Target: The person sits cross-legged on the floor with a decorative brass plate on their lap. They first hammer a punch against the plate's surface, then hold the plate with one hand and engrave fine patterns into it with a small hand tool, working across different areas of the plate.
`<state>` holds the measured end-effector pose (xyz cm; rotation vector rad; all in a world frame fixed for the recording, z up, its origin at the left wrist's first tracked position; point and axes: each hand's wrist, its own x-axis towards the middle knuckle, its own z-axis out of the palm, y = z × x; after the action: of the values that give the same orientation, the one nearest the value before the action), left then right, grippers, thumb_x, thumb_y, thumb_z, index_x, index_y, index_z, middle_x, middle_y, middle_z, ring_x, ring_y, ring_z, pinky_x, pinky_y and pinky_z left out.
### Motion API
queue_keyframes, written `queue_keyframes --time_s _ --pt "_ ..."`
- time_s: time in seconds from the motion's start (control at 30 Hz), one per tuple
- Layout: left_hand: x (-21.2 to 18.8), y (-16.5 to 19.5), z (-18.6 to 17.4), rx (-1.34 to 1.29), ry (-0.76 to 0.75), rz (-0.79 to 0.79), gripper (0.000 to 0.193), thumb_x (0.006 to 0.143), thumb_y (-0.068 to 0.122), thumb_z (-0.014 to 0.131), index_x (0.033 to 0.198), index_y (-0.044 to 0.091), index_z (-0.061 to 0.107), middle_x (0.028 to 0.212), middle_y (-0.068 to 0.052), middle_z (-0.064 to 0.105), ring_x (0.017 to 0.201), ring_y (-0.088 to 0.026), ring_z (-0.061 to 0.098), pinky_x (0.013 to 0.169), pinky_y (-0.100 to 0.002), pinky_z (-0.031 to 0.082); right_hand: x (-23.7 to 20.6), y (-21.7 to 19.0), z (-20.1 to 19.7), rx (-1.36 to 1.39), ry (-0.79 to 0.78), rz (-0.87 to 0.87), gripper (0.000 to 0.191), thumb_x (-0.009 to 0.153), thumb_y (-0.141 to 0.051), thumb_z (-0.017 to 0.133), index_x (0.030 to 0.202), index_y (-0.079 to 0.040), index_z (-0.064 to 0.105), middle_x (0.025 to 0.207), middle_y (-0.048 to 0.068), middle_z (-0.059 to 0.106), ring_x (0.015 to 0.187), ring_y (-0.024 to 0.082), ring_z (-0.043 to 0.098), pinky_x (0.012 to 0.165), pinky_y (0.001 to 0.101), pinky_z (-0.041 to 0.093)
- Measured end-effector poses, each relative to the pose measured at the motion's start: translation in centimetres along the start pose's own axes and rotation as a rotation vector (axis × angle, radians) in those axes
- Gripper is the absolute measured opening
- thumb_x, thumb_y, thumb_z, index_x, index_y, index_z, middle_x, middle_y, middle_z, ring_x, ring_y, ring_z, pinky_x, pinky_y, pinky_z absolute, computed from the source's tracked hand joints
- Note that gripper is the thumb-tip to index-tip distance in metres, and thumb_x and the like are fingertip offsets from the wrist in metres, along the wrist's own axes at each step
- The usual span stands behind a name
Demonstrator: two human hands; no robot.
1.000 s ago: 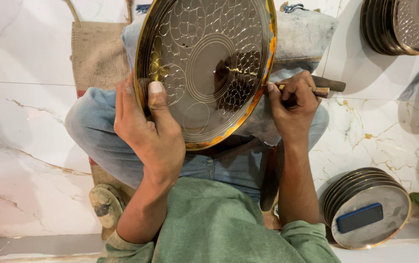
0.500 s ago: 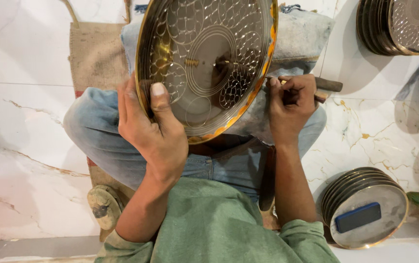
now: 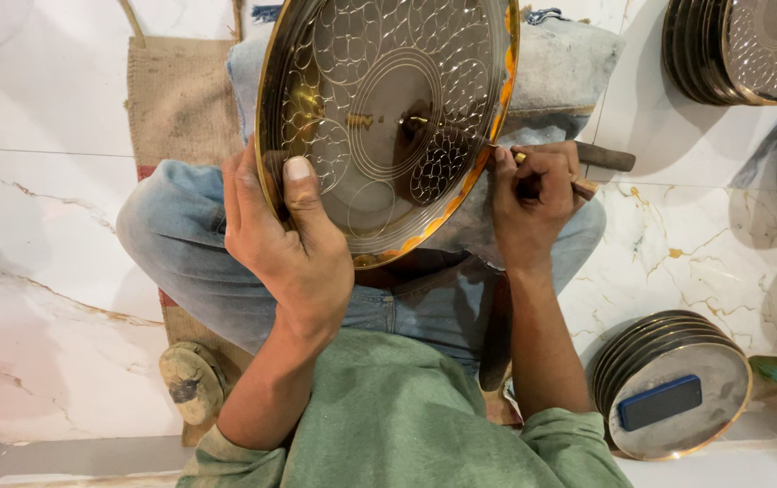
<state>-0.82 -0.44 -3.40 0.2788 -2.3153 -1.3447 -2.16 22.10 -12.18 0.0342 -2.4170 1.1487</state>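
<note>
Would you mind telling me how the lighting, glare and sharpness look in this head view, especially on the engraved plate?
In the head view the light is bright and even; the engraved plate mirrors dark shapes at its centre and glows orange along its right rim. The left hand and right hand are sharp, without motion blur. Soft shadows fall on the marble floor beside the plate stacks.

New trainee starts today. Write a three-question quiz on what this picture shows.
1. True or false: the left hand grips the rim of the engraved metal plate.
2. What lies on the stack of plates at lower right? A) a dark blue flat block B) a hammer C) a cloth
3. Which hand holds the thin tool at the plate's edge?

Key
1. True
2. A, the dark blue flat block
3. The right hand
</note>
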Motion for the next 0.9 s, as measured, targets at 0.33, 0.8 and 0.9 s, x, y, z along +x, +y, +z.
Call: queue_keyframes --time_s 0.33,0.8,0.9 --pt "0.0 0.1 0.0 -0.003 0.003 -0.002 0.020 0.119 0.010 0.059 0.133 -0.004 0.056 0.109 -0.012 0.061 0.092 -0.021 0.064 0.082 -0.031 0.053 0.4 0.1 -0.9 0.027 -0.088 -0.044 0.033 0.095 0.010 0.084 0.091 -0.003 0.053 0.097 0.011 0.061 0.086 0.019 0.059 0.076 0.0310 0.049" --pt "-0.1 -0.3 0.0 0.000 0.006 0.000 0.020 0.119 0.010 0.058 0.132 -0.005 0.056 0.108 -0.012 0.061 0.091 -0.020 0.064 0.079 -0.031 0.053 1.3 0.2 -1.8 0.066 -0.234 -0.050 0.037 0.090 0.011 0.086 0.084 -0.002 0.052 0.091 0.007 0.057 0.085 0.016 0.064 0.073 0.0292 0.053" --pt "0.0 -0.3 0.0 0.006 0.007 0.014 0.020 0.119 0.011 0.058 0.133 -0.005 0.056 0.108 -0.012 0.061 0.092 -0.020 0.064 0.080 -0.031 0.052 1.2 0.3 -1.8 0.100 -0.245 -0.035 0.037 0.089 0.013 0.085 0.084 -0.002 0.051 0.091 0.007 0.057 0.089 0.016 0.067 0.077 0.0293 0.057"
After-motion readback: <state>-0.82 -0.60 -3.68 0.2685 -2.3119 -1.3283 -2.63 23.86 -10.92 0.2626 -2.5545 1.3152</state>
